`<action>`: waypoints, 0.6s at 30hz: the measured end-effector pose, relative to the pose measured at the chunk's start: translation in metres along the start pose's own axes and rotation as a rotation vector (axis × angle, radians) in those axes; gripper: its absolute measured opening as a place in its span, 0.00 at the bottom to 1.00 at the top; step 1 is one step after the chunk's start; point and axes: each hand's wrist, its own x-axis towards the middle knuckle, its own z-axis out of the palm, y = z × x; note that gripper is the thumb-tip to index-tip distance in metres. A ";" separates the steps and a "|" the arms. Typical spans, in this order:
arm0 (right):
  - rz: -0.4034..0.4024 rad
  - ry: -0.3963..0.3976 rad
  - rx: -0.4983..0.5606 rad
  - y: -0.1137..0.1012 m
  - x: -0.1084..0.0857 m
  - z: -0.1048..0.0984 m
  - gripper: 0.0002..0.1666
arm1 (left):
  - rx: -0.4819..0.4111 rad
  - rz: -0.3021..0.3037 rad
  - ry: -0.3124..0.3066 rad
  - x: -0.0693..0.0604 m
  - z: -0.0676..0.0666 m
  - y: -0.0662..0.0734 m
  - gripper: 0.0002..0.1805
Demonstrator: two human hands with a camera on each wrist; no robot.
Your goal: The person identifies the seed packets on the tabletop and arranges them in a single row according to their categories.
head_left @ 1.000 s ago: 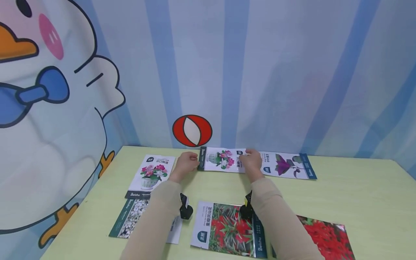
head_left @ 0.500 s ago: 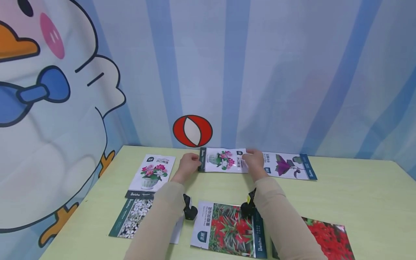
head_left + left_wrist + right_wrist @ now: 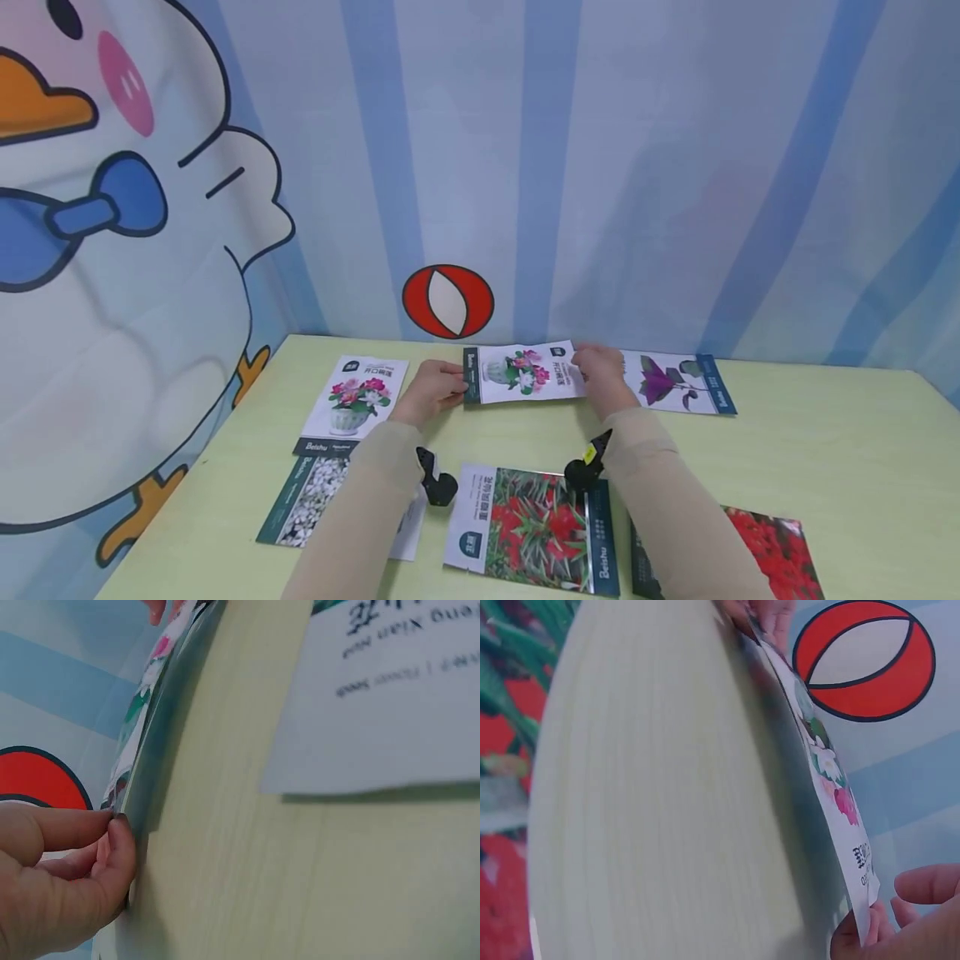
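Note:
Both hands hold a white flower seed packet (image 3: 528, 372) by its two ends, close to the table's back edge. It shows pink flowers in a pot. My left hand (image 3: 429, 393) pinches the dark band at the packet's left end. At the other end, the fingers of my right hand (image 3: 604, 377) grip the white edge. In the right wrist view the packet (image 3: 829, 776) is tilted up off the table, with a shadow under it. Partly behind the right hand lies a packet with a purple flower (image 3: 660, 383).
On the left lies another pink-flower packet (image 3: 352, 400), overlapping a white-flower packet (image 3: 315, 500). Nearer me are a packet with red flowers and spiky leaves (image 3: 540, 529) and another red-flower packet (image 3: 776, 550), partly under the right sleeve. A printed curtain (image 3: 645, 167) stands behind the table (image 3: 832, 450).
The held packet has risen slightly from the table and shifted a little toward me and to the right. The right hand has moved right with it, covering more of the purple-flower packet.

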 end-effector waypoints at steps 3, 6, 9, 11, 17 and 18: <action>0.006 -0.065 0.089 0.020 0.036 -0.009 0.28 | -0.030 -0.028 -0.030 -0.002 -0.002 0.001 0.19; 0.078 -0.123 0.033 0.009 0.026 -0.012 0.32 | -0.065 -0.037 -0.076 -0.005 -0.005 0.002 0.22; 0.137 -0.206 -0.070 -0.024 -0.020 -0.014 0.33 | -0.103 -0.029 -0.130 -0.009 -0.007 0.004 0.25; 0.129 -0.277 -0.101 -0.038 -0.038 -0.018 0.31 | -0.125 -0.025 -0.161 -0.011 -0.009 0.006 0.25; 0.137 -0.392 -0.081 -0.051 -0.055 -0.024 0.30 | -0.166 -0.078 -0.169 -0.014 -0.014 0.010 0.22; 0.140 -0.404 -0.076 -0.052 -0.055 -0.025 0.30 | -0.174 -0.091 -0.162 -0.015 -0.015 0.011 0.21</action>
